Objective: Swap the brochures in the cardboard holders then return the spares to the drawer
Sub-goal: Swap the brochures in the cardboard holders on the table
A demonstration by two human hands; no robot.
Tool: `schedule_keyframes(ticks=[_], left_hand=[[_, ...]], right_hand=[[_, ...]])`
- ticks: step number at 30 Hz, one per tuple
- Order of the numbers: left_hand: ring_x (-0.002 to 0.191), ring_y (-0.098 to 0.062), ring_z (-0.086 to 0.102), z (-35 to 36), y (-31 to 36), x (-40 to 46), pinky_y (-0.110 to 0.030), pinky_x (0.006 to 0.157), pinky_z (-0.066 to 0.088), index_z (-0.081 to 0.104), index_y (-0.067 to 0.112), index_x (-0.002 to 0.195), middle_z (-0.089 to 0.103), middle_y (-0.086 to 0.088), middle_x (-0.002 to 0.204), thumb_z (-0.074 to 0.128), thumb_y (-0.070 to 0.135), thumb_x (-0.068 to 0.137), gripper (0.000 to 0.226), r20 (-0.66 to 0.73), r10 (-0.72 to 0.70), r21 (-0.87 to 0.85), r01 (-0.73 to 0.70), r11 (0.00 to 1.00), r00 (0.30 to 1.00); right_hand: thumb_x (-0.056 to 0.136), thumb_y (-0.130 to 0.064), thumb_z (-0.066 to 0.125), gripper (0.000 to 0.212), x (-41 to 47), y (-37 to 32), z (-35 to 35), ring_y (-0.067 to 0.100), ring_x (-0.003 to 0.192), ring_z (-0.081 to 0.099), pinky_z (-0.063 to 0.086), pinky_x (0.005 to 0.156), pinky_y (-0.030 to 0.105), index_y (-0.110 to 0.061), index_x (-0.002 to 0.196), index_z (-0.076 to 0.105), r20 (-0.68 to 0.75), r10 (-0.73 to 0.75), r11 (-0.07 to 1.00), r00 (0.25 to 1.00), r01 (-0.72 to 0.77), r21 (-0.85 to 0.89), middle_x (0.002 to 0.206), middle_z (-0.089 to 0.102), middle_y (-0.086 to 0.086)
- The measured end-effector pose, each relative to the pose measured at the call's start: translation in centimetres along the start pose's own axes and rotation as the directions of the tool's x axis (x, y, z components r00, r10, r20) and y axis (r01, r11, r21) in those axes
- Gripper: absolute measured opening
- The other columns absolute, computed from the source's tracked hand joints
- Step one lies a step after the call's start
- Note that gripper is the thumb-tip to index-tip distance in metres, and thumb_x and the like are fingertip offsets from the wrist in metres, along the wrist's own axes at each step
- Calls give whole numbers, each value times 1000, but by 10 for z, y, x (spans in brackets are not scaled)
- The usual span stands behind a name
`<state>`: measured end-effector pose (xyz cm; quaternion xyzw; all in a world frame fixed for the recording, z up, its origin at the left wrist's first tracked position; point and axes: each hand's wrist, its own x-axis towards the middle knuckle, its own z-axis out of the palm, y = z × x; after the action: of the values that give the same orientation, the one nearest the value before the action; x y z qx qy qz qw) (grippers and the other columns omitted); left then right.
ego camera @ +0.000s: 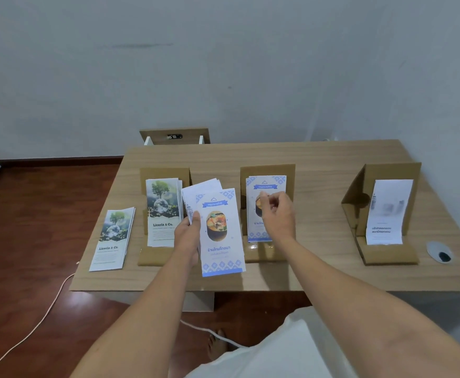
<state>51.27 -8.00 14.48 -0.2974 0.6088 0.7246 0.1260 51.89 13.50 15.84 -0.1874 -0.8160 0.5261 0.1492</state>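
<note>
Step, brochure loading: your left hand [189,236] grips the fanned blue brochures [220,233] above the table [319,156], your right hand [278,214], fingers curled, pinching nothing visible, at the middle holder [267,170] at 1 o'clock; square each brochure against those already seated.

I count three cardboard holders [267,170] on the tabletop [319,154], four brochure stacks, three kinds of brochures [222,233], two white cables [32,331], and one round grommet [439,251].
</note>
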Motion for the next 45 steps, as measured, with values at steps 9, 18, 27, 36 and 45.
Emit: schedule_keyframes(ticks=[9, 18, 27, 36, 45], left_hand=[[91, -31, 77, -15, 4, -24, -46, 76, 64, 68, 15, 120, 79, -11, 108, 56, 33, 106, 26, -23, 56, -124, -59, 991, 998], [116, -42, 70, -68, 7, -28, -63, 100, 54, 65, 10, 131, 74, -18, 124, 53, 31, 108, 33, -64, 59, -252, -74, 965, 996], [112, -39, 72, -159, 34, 11, -63, 101, 54, 69, 15, 125, 78, -14, 118, 56, 30, 107, 28, -61, 53, -246, -67, 967, 997], [105, -35, 70, -271, 80, 70, -59, 102, 54, 65, 9, 128, 72, -18, 125, 57, 25, 107, 28, -119, 67, -213, -92, 973, 991], [91, -30, 70, -340, 107, 119, -52, 94, 57, 69, 18, 99, 74, -9, 105, 58, 28, 106, 16, -173, 88, -118, -109, 987, 981]], right_hand=[[84, -32, 80, 26, -26, -17, 31, 11, 71, 61, 48, 56, 18, -12, 87, 64, 580, 124, 974, 805, -212, 86, 85, 71, 6], [88, -30, 76, 18, -44, -32, 74, 10, 72, 59, 45, 60, 23, -17, 86, 64, 623, 153, 965, 767, -251, 73, 81, 68, -3], [89, -27, 76, 18, -68, -69, 164, 16, 78, 56, 41, 61, 25, -12, 92, 65, 671, 181, 953, 719, -298, 62, 93, 68, 5], [90, -23, 75, 14, -88, -103, 267, 13, 73, 67, 48, 54, 23, -16, 84, 65, 593, 248, 934, 766, -351, 62, 88, 74, 2], [98, -19, 65, 18, -96, -109, 334, 29, 92, 64, 46, 71, 35, -1, 100, 65, 524, 315, 920, 791, -391, 38, 112, 72, 21]])
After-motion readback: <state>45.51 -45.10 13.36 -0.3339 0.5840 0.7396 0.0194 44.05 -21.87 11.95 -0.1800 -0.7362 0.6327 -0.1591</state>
